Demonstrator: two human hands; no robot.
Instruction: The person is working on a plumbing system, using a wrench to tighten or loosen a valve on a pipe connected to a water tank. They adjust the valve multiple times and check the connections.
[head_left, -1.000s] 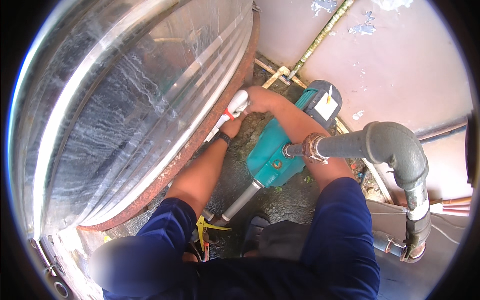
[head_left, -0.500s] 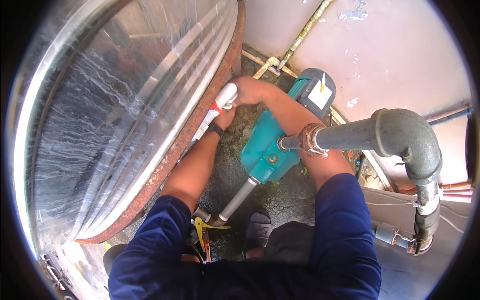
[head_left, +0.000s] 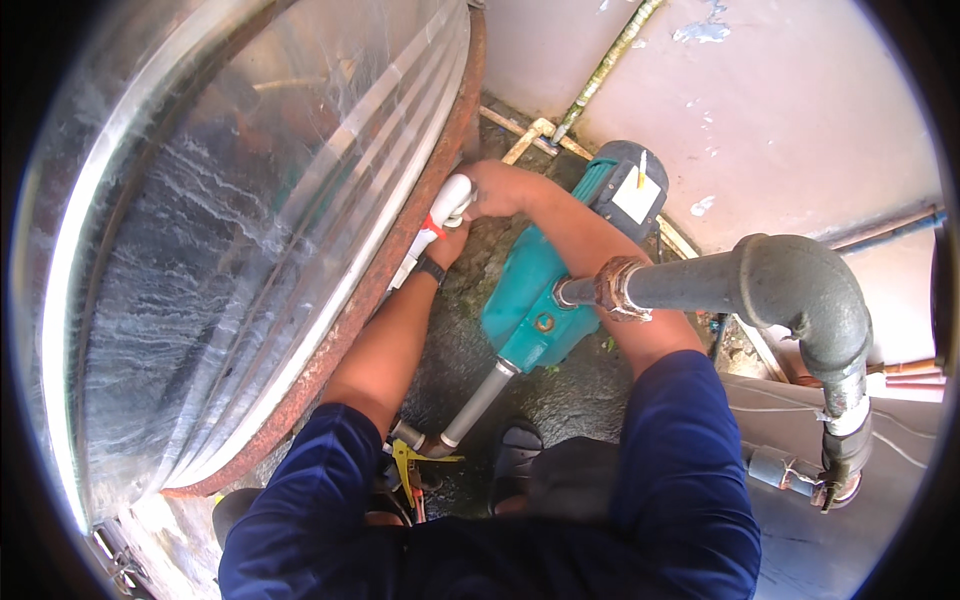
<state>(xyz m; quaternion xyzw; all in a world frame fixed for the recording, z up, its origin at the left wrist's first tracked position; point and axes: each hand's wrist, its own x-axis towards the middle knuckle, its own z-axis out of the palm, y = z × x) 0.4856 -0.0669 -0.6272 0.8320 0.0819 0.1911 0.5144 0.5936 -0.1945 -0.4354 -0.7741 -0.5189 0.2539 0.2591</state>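
Note:
A white plastic pipe [head_left: 405, 262] with a rounded elbow [head_left: 456, 192] and a red band [head_left: 432, 226] runs close along the rusty rim of the tank. My left hand [head_left: 452, 242], a dark watch on its wrist, is closed against the pipe just below the elbow; its fingertips are hidden. On the elbow's far side is my right hand [head_left: 492, 188], its fingers curled and partly hidden by the rim; what they hold cannot be made out. My right forearm passes over the teal pump [head_left: 525, 290] and beneath a thick grey pipe [head_left: 690, 282].
The big metal tank [head_left: 230, 240] with its rusty rim [head_left: 330, 385] fills the left. A grey elbow pipe [head_left: 805, 285] juts out at right. Near my feet lies a yellow-handled tool [head_left: 405, 465]. A pale wall [head_left: 790, 110] stands behind, with thin pipes [head_left: 610, 75] along it.
Both hands stay at the white elbow, with the right hand shifting very slightly. The whole view has tilted a little.

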